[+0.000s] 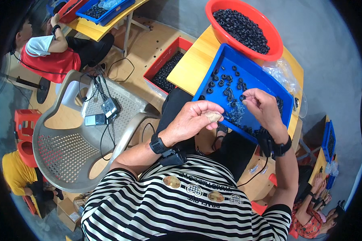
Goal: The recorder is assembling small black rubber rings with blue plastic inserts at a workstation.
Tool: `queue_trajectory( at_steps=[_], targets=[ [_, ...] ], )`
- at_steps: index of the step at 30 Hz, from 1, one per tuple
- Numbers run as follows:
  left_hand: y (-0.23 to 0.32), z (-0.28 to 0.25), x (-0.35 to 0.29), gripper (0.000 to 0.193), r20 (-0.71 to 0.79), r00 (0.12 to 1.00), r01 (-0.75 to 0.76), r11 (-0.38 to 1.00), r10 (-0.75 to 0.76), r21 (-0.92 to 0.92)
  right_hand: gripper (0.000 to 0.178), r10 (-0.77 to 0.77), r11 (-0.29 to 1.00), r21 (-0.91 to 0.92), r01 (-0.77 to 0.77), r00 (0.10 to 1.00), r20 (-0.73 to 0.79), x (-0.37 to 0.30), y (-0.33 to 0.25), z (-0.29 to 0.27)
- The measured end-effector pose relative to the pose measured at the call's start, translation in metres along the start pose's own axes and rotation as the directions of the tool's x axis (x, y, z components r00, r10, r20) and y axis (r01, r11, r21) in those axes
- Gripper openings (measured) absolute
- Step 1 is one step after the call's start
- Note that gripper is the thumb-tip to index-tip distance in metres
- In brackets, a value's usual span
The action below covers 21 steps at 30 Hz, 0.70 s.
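My right hand [264, 109] is over the blue tray [251, 66], with thumb and forefinger pinched on a small black ring-shaped part [242, 97]. My left hand [193, 120] is closed near the tray's front left edge. A tan wrap or finger cover [213, 116] shows at its thumb tip; anything inside those fingers is hidden. Loose black ring-shaped parts [221, 83] lie scattered in the tray. Beside them spreads a patch of tiny clear or silvery pieces [237, 114]. More black parts are heaped at the tray's near right side, partly behind my right hand.
A red basin [275, 50] full of black parts stands on the yellow table [191, 66] beyond the tray. Clear plastic bags [283, 76] lie to the right. A red bin [153, 72] is on the floor. A grey chair [68, 152] holds cables and adapters. Other people sit nearby.
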<state>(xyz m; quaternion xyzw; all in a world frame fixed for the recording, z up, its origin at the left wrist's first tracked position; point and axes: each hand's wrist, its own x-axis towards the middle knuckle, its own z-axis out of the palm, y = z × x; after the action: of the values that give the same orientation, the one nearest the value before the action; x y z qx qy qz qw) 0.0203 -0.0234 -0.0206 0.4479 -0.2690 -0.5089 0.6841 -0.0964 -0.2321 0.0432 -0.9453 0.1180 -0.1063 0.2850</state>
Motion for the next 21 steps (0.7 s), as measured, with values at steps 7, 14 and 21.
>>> queue_trajectory(
  at_steps=[7,14,21],
  targets=[
    [0.002,0.018,-0.003,0.025,0.036,0.998,0.043,0.998,-0.041,-0.037,0.023,-0.097,0.993,0.061,0.102,0.992,-0.078,-0.041,-0.053,0.018],
    [-0.009,0.022,-0.009,0.022,0.075,0.991,0.11,0.994,-0.108,-0.024,0.024,-0.048,0.995,0.089,0.051,0.998,-0.029,-0.055,-0.049,0.027],
    [-0.006,0.022,-0.01,0.018,0.044,0.993,0.115,0.993,-0.114,-0.011,0.025,0.032,0.994,-0.1,-0.031,0.999,0.006,-0.03,0.043,-0.001]
  ],
)
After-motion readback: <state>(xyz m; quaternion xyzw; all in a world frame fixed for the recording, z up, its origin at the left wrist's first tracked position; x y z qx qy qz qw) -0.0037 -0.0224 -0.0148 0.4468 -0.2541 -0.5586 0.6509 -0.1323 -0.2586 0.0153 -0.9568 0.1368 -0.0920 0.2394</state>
